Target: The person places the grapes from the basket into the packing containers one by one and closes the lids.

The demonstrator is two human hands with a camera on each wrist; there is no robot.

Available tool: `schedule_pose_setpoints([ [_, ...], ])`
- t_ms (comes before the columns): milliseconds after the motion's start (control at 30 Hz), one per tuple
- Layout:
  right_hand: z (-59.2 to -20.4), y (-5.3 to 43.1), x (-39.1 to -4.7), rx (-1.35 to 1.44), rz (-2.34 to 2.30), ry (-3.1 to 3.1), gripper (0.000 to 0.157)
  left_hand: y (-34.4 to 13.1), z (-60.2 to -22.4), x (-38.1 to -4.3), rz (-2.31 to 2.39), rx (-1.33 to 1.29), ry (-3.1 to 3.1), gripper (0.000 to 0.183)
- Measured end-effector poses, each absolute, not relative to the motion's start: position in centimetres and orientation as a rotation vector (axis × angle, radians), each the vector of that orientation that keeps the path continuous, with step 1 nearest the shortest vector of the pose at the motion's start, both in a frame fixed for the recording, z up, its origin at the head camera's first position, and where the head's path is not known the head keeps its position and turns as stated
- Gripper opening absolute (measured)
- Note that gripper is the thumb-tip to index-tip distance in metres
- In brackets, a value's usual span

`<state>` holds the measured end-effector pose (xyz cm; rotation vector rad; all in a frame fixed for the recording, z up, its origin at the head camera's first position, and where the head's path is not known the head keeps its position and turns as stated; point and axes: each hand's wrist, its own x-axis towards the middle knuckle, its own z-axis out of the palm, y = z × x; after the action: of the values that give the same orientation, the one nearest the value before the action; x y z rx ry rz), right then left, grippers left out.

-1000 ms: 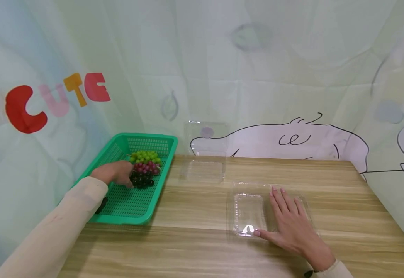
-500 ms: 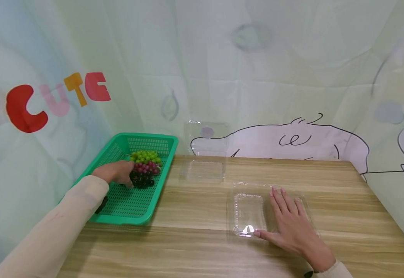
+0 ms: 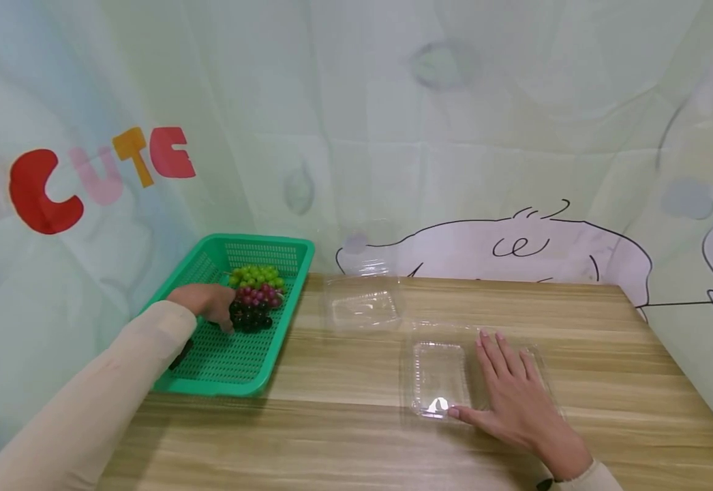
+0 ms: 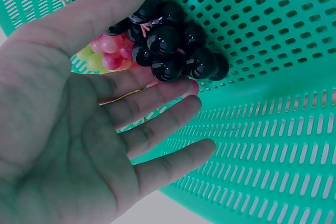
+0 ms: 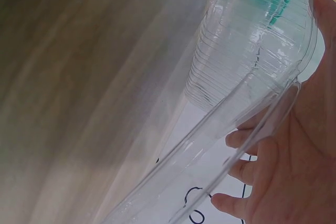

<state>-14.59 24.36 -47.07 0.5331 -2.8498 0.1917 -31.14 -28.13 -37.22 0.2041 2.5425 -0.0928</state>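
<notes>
In the green basket (image 3: 224, 394), my left hand (image 3: 206, 303) reaches in beside a bunch of black grapes (image 3: 251, 318). The left wrist view shows the thumb over the black grapes (image 4: 168, 43) and the fairly straight fingers along their other side, without a firm grip. Behind this bunch lie red grapes (image 3: 261, 295) and green grapes (image 3: 256, 275). My right hand (image 3: 516, 399) lies spread on an opened clear plastic clamshell box (image 3: 439, 378) on the table, thumb at its near edge. The right wrist view shows the clear plastic (image 5: 247, 51) beside the palm and fingers.
A second clear clamshell box (image 3: 364, 308) stands at the table's back with its lid (image 3: 371, 249) raised toward the printed curtain (image 3: 356, 136). The wooden tabletop (image 3: 344, 436) reaches to the curtain at the back and right.
The back clamshell box has tipped, its lid leaning further back and lower and its base turned slightly. The left hand shifts only slightly at the black grapes; the right hand stays put.
</notes>
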Motion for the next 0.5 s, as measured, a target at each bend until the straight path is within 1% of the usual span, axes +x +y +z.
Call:
schedule_pose_setpoints([
  [133, -47.06, 24.34, -14.58, 0.534, 0.191, -2.852, 0.118, -28.21, -37.34, -31.46, -0.11, 0.175, 2.531, 0.091],
  [233, -47.03, 24.33, -14.56, 0.531, 0.191, -2.854, 0.118, -28.11, -37.39, -31.57, -0.125, 0.166, 2.527, 0.089],
  [300, -47.01, 24.31, -14.53, 0.531, 0.194, -2.859, 0.118, -28.01, -37.45, -31.55, -0.142, 0.177, 2.529, 0.084],
  [500, -46.95, 24.26, -14.54, 0.535, 0.199, -2.857, 0.118, -27.72, -37.85, -31.45, -0.142, 0.243, 2.561, 0.061],
])
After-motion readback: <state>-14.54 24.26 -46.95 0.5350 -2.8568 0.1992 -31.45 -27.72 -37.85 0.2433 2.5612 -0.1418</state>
